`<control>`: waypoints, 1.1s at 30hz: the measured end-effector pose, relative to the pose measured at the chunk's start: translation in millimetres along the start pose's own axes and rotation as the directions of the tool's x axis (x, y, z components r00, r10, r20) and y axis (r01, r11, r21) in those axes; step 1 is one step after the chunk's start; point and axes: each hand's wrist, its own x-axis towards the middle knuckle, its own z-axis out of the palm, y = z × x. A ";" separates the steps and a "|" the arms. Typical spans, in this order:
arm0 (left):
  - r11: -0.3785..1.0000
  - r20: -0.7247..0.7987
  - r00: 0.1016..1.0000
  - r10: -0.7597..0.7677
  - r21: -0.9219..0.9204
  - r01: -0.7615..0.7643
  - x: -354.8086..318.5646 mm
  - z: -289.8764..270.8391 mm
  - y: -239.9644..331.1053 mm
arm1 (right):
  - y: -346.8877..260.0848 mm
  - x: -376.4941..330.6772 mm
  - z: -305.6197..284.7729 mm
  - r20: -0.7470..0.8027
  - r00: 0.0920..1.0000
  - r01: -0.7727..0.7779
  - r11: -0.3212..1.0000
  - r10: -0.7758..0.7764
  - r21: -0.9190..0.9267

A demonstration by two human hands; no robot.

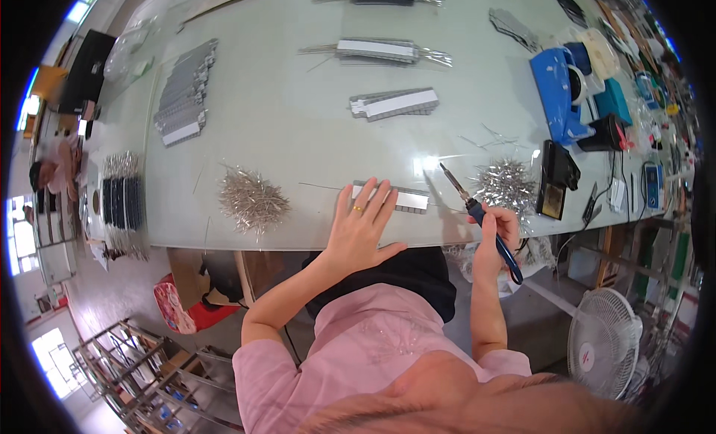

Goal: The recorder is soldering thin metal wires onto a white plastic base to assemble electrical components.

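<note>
left hand [360, 226] flat on grey strip [399, 199], right hand [498, 226] gripping soldering iron [481, 219] (tip raised)

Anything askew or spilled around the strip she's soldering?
Nothing spilled. A few loose wires lie scattered beyond the soldering iron in the right hand; the left hand holds the strip flat.

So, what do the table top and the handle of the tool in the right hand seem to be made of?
The table top looks like glass or a glossy laminate, pale green-white: it reflects the lights as bright spots. The soldering iron in the right hand has a dark blue handle, probably plastic or rubber, with a thin metal tip.
</note>
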 end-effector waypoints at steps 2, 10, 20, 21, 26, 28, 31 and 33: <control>1.000 0.005 1.000 0.000 0.014 0.000 -2.9 -1.6 1.8 | 4.0 1.2 -6.2 -0.005 1.000 0.011 1.000 -0.011 -0.005; 0.927 -0.088 0.954 0.286 0.279 -0.252 -36.9 20.9 -1.1 | 17.3 8.2 -16.5 -0.093 0.995 -0.022 0.999 0.026 0.044; 0.995 -0.068 0.996 -0.053 0.081 0.058 -25.6 -7.7 0.6 | 22.3 1.1 -33.2 -0.111 0.991 0.069 0.994 -0.078 -0.085; 0.988 -0.136 0.989 -0.058 0.133 0.076 -33.5 -9.2 -10.8 | 22.9 -1.0 -34.7 -0.111 0.991 0.062 0.995 -0.071 -0.082; 0.989 -0.056 0.994 -0.095 0.104 0.101 -41.3 -26.7 -35.3 | 14.0 -16.3 -19.7 0.145 0.984 0.115 0.992 -0.106 -0.052; 0.990 -0.014 0.996 -0.087 0.106 0.088 -44.6 -26.9 -36.7 | 3.4 -21.9 -4.8 0.242 0.965 0.134 0.985 -0.104 -0.109; 0.993 -0.019 0.996 -0.082 0.082 0.083 -47.3 -22.2 -38.8 | -14.6 -24.9 21.3 0.379 0.914 0.228 0.957 -0.148 -0.177; 0.992 -0.042 0.996 -0.073 0.104 0.077 -48.8 -20.8 -39.1 | -21.3 -23.5 34.0 0.480 0.856 0.326 0.922 -0.195 -0.207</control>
